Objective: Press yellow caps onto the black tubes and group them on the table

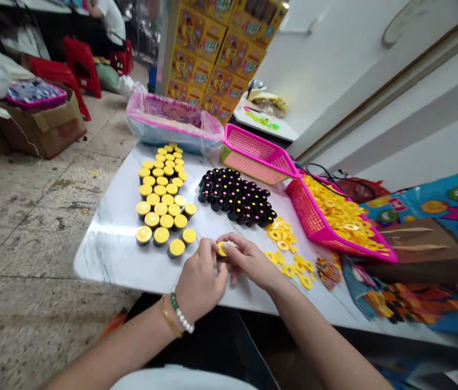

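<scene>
Thumb and fingers of the right hand [249, 260] close on a yellow-topped piece [222, 249] at the near edge of a white table [107, 254], while the fingertips of the left hand [202, 279] meet its left side; whether they too are gripping it cannot be told, as the knuckles hide the underside. To the left of the grip and beyond it, yellow-capped pieces [166, 221] on dark bases stand upright in loose rows, apparently the finished share. Straight beyond the grip, a dense cluster of black pieces [229, 187] with pink or yellow centres bears no broad yellow tops and looks to be work left over. Just right of the grip lie scattered yellow rings [305, 281], and farther right a pink basket [308, 214] is heaped with more. Judging by the two groups, the job seems well under way, with a sizeable share remaining and the piece in hand not yet set among the rows.
</scene>
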`<state>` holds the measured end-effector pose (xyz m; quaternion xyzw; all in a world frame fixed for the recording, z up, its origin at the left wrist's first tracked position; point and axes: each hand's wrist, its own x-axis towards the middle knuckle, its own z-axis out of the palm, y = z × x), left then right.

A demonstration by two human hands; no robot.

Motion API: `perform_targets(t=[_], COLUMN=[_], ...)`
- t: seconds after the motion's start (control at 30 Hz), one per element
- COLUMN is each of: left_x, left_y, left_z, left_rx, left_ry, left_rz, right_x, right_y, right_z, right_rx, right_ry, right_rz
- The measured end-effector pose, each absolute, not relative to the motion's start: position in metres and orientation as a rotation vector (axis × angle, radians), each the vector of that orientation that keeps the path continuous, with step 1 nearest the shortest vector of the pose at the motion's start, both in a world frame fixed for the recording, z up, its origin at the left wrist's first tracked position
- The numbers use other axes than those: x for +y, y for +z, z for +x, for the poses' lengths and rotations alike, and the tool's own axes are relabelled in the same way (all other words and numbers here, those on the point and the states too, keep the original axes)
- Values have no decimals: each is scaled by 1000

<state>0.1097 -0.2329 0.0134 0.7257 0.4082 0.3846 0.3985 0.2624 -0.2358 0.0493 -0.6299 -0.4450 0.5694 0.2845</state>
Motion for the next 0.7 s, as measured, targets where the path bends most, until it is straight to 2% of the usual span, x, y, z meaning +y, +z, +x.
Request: perform_targets(t=[0.07,0.23,0.27,0.3,0.4,0.47,0.53,0.7], left_x=[-235,-231,-230,-230,-229,-229,-230,-230], left_y=[14,15,15,15,17,19,20,20], left_z=[107,106,107,108,107,107,106,111], left_rx=[956,864,876,888,908,919,926,951], left_ry=[999,756,742,742,753,755,743,692], left_rz=[1889,2017,1999,1973,1916,1919,1949,2022], right_x=[-215,-181,-181,-183,-191,-193,-192,-187], right_y=[43,37,38,38,42,45,48,52], right_z=[249,232,236,243,274,295,308,318], right_rx=[-1170,-1174,-1248,-1346,-1603,-1696,-1841,-2056], right_ry=[1429,1374,1267,1064,143,-239,-346,-276], right_rz=[-1684,-1684,-1718,-1789,-2088,-2271,-2369,-2283])
